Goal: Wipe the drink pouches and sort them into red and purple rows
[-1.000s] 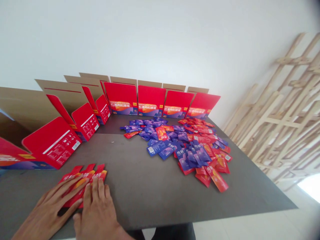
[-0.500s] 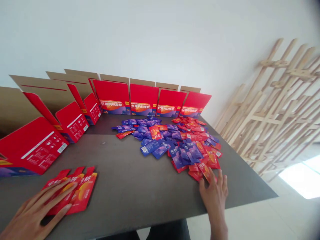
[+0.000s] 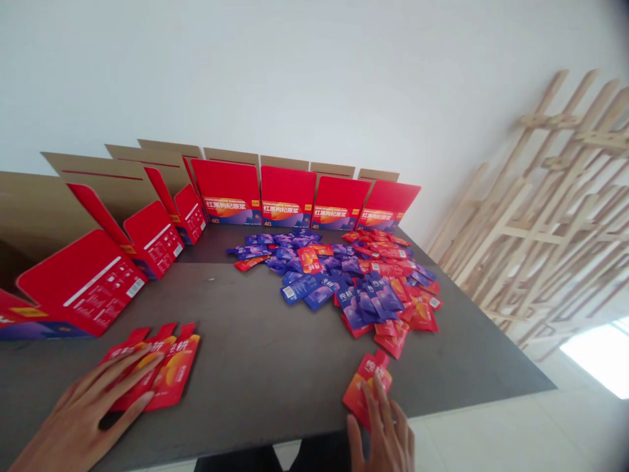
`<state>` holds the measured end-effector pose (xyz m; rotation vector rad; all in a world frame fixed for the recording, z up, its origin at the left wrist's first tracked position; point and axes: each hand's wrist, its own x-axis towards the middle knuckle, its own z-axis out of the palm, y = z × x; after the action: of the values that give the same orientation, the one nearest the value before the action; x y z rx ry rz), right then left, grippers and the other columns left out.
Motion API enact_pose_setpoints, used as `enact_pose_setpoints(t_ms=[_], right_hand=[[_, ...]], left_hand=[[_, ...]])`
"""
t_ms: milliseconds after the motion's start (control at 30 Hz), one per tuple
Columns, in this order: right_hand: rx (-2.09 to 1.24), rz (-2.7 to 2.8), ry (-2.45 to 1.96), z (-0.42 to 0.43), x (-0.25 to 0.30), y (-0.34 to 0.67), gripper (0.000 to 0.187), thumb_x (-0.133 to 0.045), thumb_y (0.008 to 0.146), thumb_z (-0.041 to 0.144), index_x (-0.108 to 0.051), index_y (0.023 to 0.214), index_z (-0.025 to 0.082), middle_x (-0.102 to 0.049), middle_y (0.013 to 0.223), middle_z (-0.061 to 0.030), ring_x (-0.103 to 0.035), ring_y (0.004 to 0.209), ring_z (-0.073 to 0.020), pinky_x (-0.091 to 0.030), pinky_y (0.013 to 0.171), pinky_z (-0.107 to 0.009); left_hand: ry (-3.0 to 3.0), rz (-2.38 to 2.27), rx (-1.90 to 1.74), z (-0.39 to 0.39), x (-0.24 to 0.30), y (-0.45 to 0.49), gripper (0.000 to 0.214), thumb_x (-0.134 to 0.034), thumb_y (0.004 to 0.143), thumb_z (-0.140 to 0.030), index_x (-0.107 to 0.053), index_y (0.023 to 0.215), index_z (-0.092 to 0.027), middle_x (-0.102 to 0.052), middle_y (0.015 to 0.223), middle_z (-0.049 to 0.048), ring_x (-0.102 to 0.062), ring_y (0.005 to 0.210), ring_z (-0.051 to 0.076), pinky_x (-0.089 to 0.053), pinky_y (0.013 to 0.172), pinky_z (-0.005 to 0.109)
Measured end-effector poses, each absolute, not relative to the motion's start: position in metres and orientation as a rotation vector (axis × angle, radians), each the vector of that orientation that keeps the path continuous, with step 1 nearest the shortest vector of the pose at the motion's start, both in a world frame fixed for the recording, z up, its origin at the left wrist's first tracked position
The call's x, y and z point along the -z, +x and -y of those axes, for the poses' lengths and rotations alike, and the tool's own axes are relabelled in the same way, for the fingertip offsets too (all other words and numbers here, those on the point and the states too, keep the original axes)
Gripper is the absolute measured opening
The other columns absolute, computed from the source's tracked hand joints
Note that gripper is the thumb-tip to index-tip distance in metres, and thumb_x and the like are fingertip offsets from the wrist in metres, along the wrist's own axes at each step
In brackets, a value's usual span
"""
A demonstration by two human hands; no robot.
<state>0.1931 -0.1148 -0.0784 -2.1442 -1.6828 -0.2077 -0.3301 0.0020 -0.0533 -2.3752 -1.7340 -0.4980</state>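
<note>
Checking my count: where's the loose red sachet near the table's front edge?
In the head view, the red sachet lies at the dark table's near edge under the right hand, just in front of the heap of blue and red sachets.

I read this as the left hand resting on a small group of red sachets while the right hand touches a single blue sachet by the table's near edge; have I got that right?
No: that single sachet is red, not blue, in the head view. The left hand rests on the small group of red sachets; the right hand touches it by the near edge of the table.
</note>
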Motion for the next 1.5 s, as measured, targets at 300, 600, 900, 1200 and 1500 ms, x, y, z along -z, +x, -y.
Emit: enact_pose_setpoints(t_ms=[300, 600, 900, 1200, 1500], right_hand=[[-0.048, 2.018, -1.612, 0.067, 0.040, 0.075, 0.062, -0.054, 0.105, 0.045, -0.040, 0.164, 0.032, -0.036, 0.171, -0.0036, -0.035, 0.156, -0.0430, -0.048, 0.116, -0.064], [-0.485, 2.280, -1.344, 0.025, -0.010, -0.010, 0.053, -0.040, 0.111, 0.039, -0.043, 0.161, 0.021, -0.035, 0.172, -0.0100, -0.024, 0.161, -0.0375, -0.036, 0.128, -0.060], [-0.500, 2.358, -1.274, 0.020, -0.011, -0.029, 0.058, -0.033, 0.112, 0.040, -0.037, 0.164, 0.015, -0.029, 0.174, -0.0106, -0.023, 0.160, -0.0405, -0.034, 0.128, -0.062], [-0.488, 2.389, -1.204, 0.012, -0.011, -0.032, 0.057, -0.035, 0.113, 0.039, -0.036, 0.163, 0.013, -0.029, 0.173, -0.0094, -0.025, 0.160, -0.0377, -0.033, 0.129, -0.062], [-0.402, 2.494, -1.173, 0.008, -0.015, -0.049, 0.058, -0.032, 0.113, 0.040, -0.035, 0.164, 0.012, -0.029, 0.174, -0.0099, -0.028, 0.160, -0.0355, -0.034, 0.129, -0.058]], left_hand=[[-2.371, 1.811, 0.404, -0.001, 0.040, -0.316, 0.064, -0.042, 0.097, -0.063, -0.060, 0.150, -0.033, -0.059, 0.158, 0.0043, -0.052, 0.148, 0.031, -0.040, 0.124, 0.055], [-2.377, 1.823, 0.369, 0.004, 0.032, -0.311, 0.063, -0.044, 0.098, -0.060, -0.063, 0.148, -0.028, -0.057, 0.159, 0.0064, -0.051, 0.148, 0.033, -0.045, 0.121, 0.054], [-2.435, 1.528, 0.419, 0.006, 0.009, -0.277, 0.065, -0.052, 0.094, -0.056, -0.057, 0.154, -0.032, -0.054, 0.161, 0.0024, -0.053, 0.147, 0.033, -0.039, 0.127, 0.050], [-2.439, 1.578, 0.324, 0.008, 0.003, -0.263, 0.057, -0.040, 0.099, -0.055, -0.060, 0.150, -0.039, -0.054, 0.160, 0.0017, -0.050, 0.149, 0.036, -0.038, 0.125, 0.062], [-2.443, 1.605, 0.287, 0.009, 0.006, -0.292, 0.057, -0.051, 0.094, -0.057, -0.063, 0.147, -0.039, -0.056, 0.159, 0.0016, -0.055, 0.145, 0.035, -0.048, 0.119, 0.055]])
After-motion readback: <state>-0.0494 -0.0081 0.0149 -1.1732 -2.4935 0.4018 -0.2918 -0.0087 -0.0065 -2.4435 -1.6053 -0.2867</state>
